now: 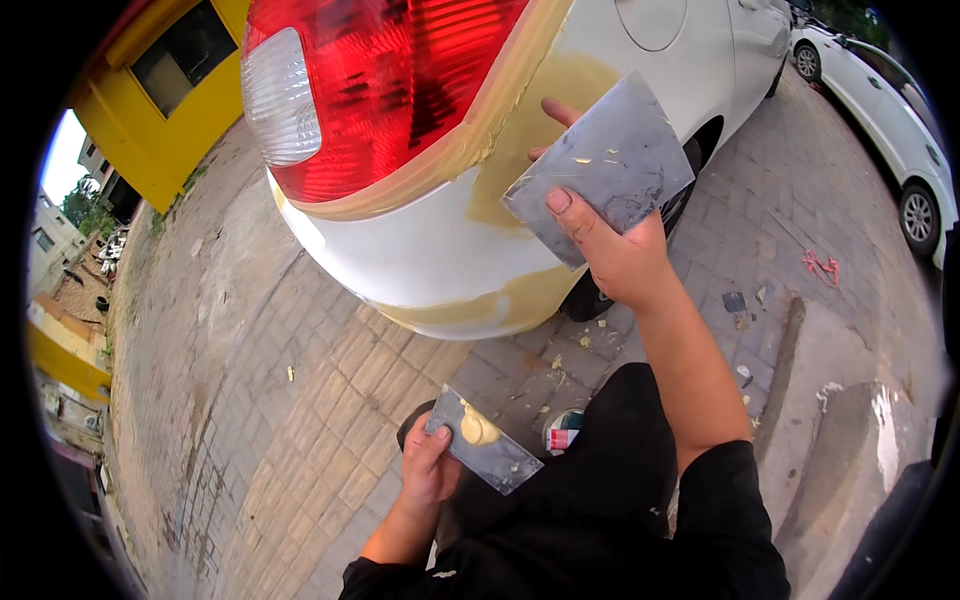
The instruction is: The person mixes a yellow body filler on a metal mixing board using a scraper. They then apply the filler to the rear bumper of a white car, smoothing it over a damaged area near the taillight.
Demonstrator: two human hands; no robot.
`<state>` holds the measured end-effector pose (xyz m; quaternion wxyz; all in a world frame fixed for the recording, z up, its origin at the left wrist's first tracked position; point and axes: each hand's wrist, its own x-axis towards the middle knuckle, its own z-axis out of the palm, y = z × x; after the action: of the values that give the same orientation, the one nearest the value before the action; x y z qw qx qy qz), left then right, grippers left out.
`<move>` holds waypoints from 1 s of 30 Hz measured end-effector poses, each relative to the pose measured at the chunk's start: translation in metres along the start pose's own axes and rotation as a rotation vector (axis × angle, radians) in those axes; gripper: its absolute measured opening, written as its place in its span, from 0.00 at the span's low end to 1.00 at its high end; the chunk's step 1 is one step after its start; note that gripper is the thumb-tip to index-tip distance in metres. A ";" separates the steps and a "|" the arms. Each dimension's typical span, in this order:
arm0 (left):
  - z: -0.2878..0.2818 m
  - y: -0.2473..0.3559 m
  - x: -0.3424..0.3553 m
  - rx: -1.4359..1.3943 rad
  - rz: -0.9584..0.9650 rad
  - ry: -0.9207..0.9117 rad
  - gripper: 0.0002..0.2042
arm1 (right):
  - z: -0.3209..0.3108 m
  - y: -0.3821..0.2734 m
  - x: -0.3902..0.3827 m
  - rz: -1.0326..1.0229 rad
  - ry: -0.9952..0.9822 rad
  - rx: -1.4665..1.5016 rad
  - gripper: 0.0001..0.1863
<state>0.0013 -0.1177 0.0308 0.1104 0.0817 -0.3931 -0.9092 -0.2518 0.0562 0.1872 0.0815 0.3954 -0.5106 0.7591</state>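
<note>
Low in front of my body, my left hand [424, 470] grips a grey rectangular plate [500, 462], thumb on top. A dollop of yellowish putty [479, 428] sits on that plate. My right hand [625, 255] is raised beside the car's rear corner and holds a larger grey spreader sheet [610, 160], thumb on its face and fingers behind; small putty flecks dot it. Behind the sheet, tan putty patches [497, 197] cover part of the white car [440, 240]. Masking tape [425, 190] runs along the red tail light [400, 80]. The sheet hides part of the putty and the wheel.
An open can [563, 430] stands by my knee. Putty crumbs lie on the brick paving [340, 400]. To the right are a concrete kerb block [825, 400], a pink-red string [821, 268] and another white car [890, 110]. A yellow structure [160, 120] stands far left.
</note>
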 end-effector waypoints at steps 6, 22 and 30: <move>0.004 0.005 -0.001 0.016 -0.018 0.014 0.14 | 0.007 -0.012 0.004 0.112 -0.195 0.027 0.24; 0.009 0.005 0.001 0.031 -0.034 0.019 0.16 | 0.008 0.009 0.001 0.082 -0.126 0.101 0.25; 0.007 0.004 0.000 0.035 -0.017 0.010 0.15 | 0.017 0.013 -0.035 0.186 -0.373 0.302 0.27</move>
<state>0.0002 -0.1155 0.0387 0.1030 0.0914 -0.4075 -0.9028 -0.2261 0.0453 0.1569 -0.1439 0.4876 -0.4320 0.7450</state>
